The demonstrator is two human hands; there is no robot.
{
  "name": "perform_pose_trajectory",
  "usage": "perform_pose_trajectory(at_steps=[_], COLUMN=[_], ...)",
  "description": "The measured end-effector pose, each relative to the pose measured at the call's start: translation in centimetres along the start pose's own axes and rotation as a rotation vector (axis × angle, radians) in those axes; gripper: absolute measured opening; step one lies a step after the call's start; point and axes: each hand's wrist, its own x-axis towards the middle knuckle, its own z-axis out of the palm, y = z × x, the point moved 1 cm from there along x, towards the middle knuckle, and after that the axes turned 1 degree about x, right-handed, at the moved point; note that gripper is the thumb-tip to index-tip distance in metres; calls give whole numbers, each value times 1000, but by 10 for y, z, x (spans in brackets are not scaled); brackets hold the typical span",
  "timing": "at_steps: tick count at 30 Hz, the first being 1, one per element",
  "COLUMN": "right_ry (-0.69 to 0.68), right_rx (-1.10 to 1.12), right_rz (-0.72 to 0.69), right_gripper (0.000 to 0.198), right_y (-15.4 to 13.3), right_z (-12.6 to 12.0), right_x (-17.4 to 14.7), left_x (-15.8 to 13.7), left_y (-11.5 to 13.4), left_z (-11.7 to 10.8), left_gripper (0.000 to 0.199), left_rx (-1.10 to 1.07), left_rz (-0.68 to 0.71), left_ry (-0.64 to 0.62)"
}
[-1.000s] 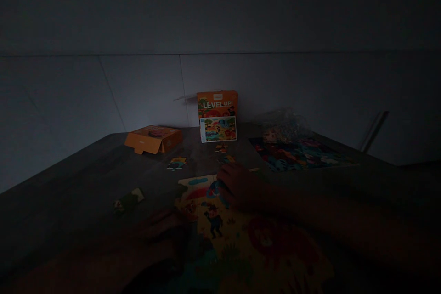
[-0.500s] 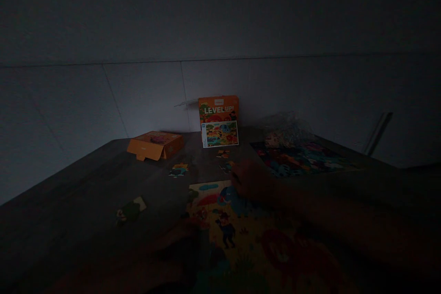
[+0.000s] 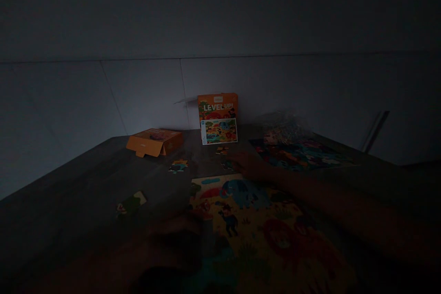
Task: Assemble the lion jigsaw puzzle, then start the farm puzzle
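The scene is very dark. A partly joined jigsaw puzzle (image 3: 248, 229) with an elephant and a lion lies in front of me. At its left edge is my left hand (image 3: 168, 243), fingers apart and touching the border, with a gap in the picture close by. My right hand (image 3: 250, 165) reaches past the puzzle's far edge. Its fingers are stretched out over a loose puzzle piece (image 3: 226, 166) and cover the piece's right side; whether they grip it is hard to see. Another puzzle piece (image 3: 222, 150) lies just beyond.
Loose pieces lie left: a teal-and-yellow piece (image 3: 178, 166) and a green section (image 3: 131, 205). An orange box (image 3: 155, 140) lies behind them. A "LEVEL UP!" box (image 3: 217, 103) stands at the wall behind a picture card (image 3: 219, 132). Right are a dark puzzle (image 3: 310, 154) and plastic bag (image 3: 284, 128).
My right hand has moved off the elephant corner, outward to the loose piece, with its fingers stretched further. My left hand stays by the puzzle's left edge. The view has tilted slightly.
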Motion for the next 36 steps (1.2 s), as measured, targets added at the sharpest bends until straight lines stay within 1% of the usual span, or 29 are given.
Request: perform_pose_trajectory(at_steps=[2, 4, 6, 9, 11, 12, 13, 15, 17, 18, 19, 20, 22, 23, 24, 25, 27, 30, 32, 34, 36], right_ry=[26, 76, 125, 212, 327, 377, 404, 283, 124, 88, 26, -7, -75, -154, -192, -188, -171, -97, -52, -30, -21], right_rx=[22, 73, 170, 387, 545, 620, 698, 796, 839, 826, 816, 835, 906, 937, 951, 947, 922, 864, 851, 855, 841], right_rz=[16, 46, 105, 259, 338, 343, 328, 230, 93, 25, -42, -89, -150, -175, -166, -170, -229, -400, -449, -437, -426], right_gripper=[44, 47, 50, 54, 49, 45, 43, 43, 34, 28, 27, 29, 32, 35, 38, 41, 42, 35, 34, 37, 37], right_y=[-4, -9, -13, -20, -32, -42, -54, -83, -115, -129, -141, -150, -160, -161, -161, -159, -156, -155, -156, -157, -157], right_z=[-3, -5, -8, -14, -22, -27, -32, -39, -37, -33, -26, -17, 3, 13, 21, 26, 29, 23, 19, 17, 17], right_x=[0, -1, -3, -4, -2, 1, 5, 14, 22, 26, 28, 30, 32, 32, 32, 31, 29, 25, 23, 23, 23], left_x=[-2, -4, -5, -6, -7, -8, -8, -9, -9, -9, -9, -8, -9, -10, -11, -12, -14, -13, -11, -9, -9], left_y=[-1, -5, -13, -31, -43, -47, -50, -53, -51, -50, -50, -49, -49, -49, -49, -50, -50, -48, -46, -45, -46], left_z=[-1, -2, -2, 1, 5, 7, 9, 11, 11, 10, 8, 6, 2, 0, -2, -4, -6, -5, -1, 1, 1], left_gripper=[26, 30, 34, 32, 30, 29, 30, 33, 39, 43, 45, 46, 41, 38, 34, 30, 25, 20, 27, 35, 42], left_rx=[-13, -2, 69, 228, 280, 288, 287, 270, 251, 241, 229, 214, 169, 130, 78, 16, -121, -314, -435, -526, -597], left_rz=[18, 17, -33, -209, -340, -394, -438, -506, -551, -555, -544, -522, -478, -472, -478, -488, -507, -532, -517, -477, -481], left_ry=[-1, 9, 86, 313, 414, 437, 444, 445, 460, 470, 474, 467, 434, 419, 413, 417, 402, 318, 275, 269, 264])
